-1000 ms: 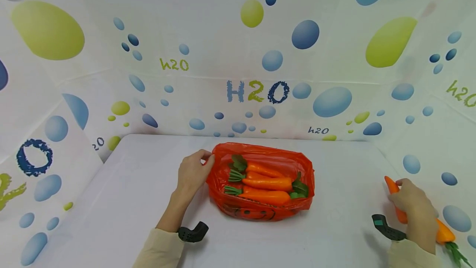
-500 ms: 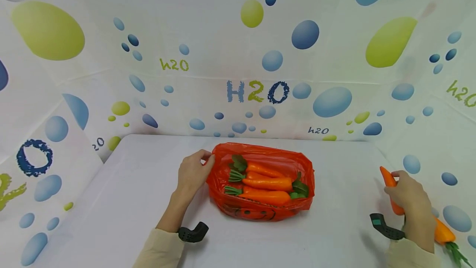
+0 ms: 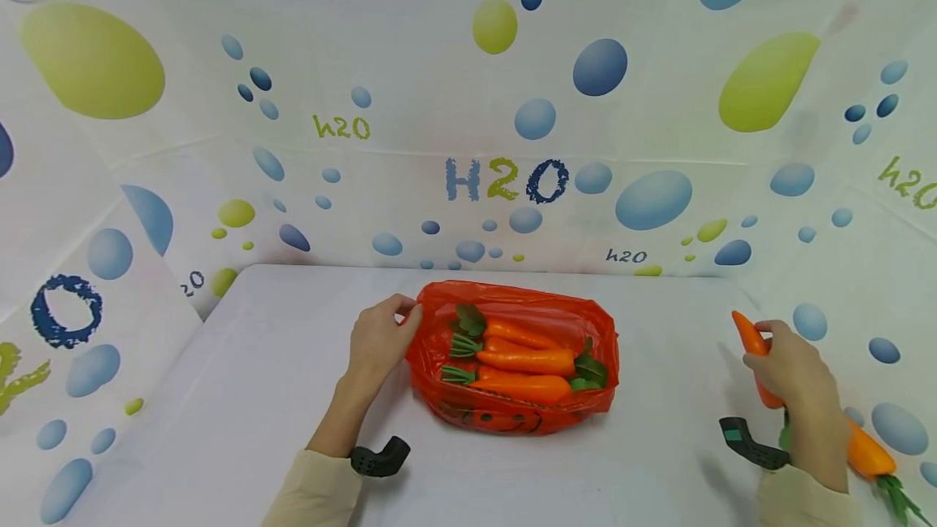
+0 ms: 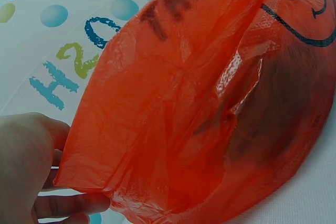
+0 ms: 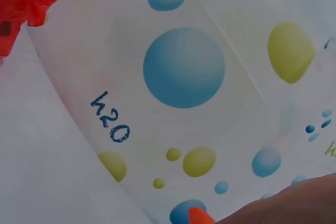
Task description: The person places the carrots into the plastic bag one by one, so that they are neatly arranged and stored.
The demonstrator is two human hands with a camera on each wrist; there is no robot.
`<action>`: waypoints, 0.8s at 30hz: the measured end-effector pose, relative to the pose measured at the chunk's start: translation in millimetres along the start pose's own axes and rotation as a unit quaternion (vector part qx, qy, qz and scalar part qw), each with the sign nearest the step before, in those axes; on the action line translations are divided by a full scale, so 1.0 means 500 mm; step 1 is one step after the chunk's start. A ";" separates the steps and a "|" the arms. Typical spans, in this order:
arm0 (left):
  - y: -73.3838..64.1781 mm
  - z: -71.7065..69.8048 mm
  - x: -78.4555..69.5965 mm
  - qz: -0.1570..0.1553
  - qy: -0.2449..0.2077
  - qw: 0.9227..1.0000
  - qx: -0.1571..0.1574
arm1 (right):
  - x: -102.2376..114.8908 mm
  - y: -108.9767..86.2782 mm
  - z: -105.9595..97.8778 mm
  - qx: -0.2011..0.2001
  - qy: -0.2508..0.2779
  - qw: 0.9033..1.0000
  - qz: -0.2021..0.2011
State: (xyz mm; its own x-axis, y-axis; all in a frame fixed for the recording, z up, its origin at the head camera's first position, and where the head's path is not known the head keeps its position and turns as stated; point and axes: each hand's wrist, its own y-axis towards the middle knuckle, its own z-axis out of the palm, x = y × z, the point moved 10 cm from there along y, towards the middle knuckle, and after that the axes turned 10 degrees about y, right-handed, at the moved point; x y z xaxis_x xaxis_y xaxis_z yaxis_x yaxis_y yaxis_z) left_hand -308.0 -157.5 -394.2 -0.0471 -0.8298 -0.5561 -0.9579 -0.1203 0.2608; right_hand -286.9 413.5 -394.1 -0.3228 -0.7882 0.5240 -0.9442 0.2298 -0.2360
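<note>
In the head view a red plastic bag stands on the table with its mouth spread wide, and several orange carrots with green tops lie inside. My left hand pinches the bag's left rim; in the left wrist view its fingers lie around the bag's corner. Over the right side of the table my right hand grips another carrot, its tip pointing up and away. That carrot's leafy end is mostly hidden behind the wrist. Only the carrot's tip shows in the right wrist view.
Past my right wrist lies one more carrot, partly covered by the arm, near the table's right side. A white table carries everything. Behind it hangs a patterned sheet with blue and green spots.
My right hand has moved left and farther from me, bringing its carrot along toward the bag. The left hand and the bag have stayed put.
</note>
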 end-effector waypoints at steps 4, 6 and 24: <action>-0.001 0.000 0.000 0.000 0.001 1.000 -0.001 | 0.011 -0.003 0.001 -0.003 0.004 1.000 -0.001; -0.001 -0.001 -0.001 0.002 0.002 1.000 -0.003 | 0.017 -0.004 0.000 -0.006 0.006 1.000 -0.006; 0.000 -0.005 -0.004 0.011 0.000 1.000 -0.009 | 0.034 -0.005 -0.001 -0.017 0.005 0.999 -0.030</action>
State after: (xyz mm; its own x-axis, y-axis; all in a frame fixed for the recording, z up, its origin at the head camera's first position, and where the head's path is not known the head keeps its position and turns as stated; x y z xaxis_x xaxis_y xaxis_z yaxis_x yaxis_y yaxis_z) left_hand -307.1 -157.1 -391.3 -0.0675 -0.8320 -0.5507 -0.9512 -0.1130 0.2872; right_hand -290.2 399.8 -384.2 -0.2668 -0.7952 0.5445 -0.9633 0.2028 -0.1758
